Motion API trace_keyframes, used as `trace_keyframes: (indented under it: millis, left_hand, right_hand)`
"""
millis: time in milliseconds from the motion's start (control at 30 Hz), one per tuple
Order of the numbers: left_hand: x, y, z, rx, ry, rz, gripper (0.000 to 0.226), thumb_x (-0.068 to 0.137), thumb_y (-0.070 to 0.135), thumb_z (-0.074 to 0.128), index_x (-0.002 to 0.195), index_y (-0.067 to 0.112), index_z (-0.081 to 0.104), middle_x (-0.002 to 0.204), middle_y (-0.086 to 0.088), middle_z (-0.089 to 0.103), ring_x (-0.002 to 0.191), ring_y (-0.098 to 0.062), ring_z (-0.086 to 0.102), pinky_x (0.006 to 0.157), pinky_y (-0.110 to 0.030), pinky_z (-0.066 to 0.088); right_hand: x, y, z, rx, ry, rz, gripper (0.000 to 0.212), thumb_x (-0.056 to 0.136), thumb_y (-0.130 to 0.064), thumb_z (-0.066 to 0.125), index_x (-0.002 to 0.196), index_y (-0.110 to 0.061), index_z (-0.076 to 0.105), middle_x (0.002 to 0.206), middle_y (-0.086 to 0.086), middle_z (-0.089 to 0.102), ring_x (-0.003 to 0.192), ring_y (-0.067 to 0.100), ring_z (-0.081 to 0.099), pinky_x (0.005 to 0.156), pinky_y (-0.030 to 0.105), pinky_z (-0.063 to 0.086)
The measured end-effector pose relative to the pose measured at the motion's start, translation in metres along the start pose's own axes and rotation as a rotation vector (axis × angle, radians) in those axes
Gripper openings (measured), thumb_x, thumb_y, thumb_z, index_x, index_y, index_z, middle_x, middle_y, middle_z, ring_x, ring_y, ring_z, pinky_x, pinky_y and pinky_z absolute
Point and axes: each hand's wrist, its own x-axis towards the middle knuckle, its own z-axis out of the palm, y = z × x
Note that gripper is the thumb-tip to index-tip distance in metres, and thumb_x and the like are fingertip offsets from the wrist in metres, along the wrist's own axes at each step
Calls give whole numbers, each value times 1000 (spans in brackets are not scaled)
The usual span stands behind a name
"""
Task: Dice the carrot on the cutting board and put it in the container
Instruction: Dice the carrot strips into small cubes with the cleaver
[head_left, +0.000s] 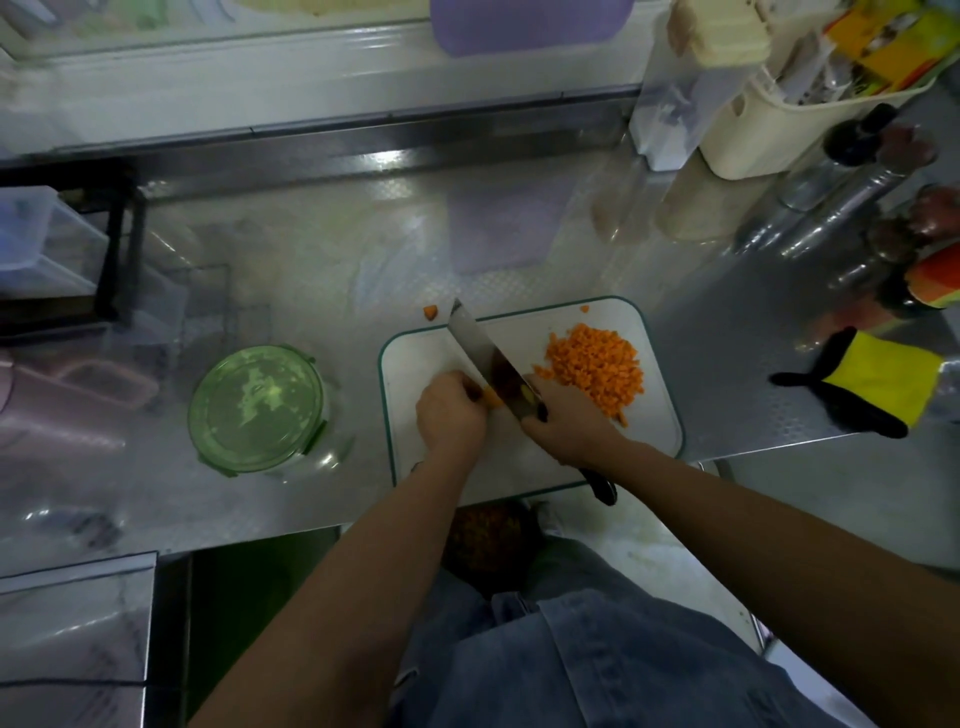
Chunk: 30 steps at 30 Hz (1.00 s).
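Observation:
A white cutting board (415, 358) with a teal rim lies on the steel counter. A pile of diced carrot (597, 366) sits on its right half. My left hand (451, 410) holds down a small remaining carrot piece (491, 397) with curled fingers. My right hand (563, 423) grips the handle of a large knife (475, 343), whose blade rests against that piece and points away to the upper left. A round glass container (257, 408) with a green lid on it stands left of the board.
One stray carrot bit (430, 312) lies on the counter beyond the board. A yellow and black glove (878, 387) lies at the right edge. Bottles, jars and a cream caddy (769, 135) crowd the back right. A black rack (117, 244) with plastic boxes stands at the left.

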Motion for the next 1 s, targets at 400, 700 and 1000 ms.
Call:
trace_keyframes:
  millis: [400,700,1000]
  left_hand:
    - [5,-7,-13,325,-41,380,15,88,24,62,98,16,70,99,-7,54,88,-26,57,72,-35,48]
    - [-4,-16,-5,265,33,322,14,87,30,63,88,16,65,93,-4,57,89,-23,56,67,-34,43]
    - [-3,-20,1,168,71,284,17,85,33,66,88,17,71,92,-3,62,89,-23,57,68,-35,46]
  right_hand:
    - [-10,0,-5,104,57,122,43,89,-17,54,130,-14,42,77,11,60,55,18,56,59,49,54]
    - [-9,-12,10,-58,40,40,29,89,-18,53,117,-10,48,77,8,54,61,23,49,50,31,34]
    - [-2,-13,25,-99,39,28,28,88,-14,52,113,-7,43,69,6,47,64,32,53,53,35,33]
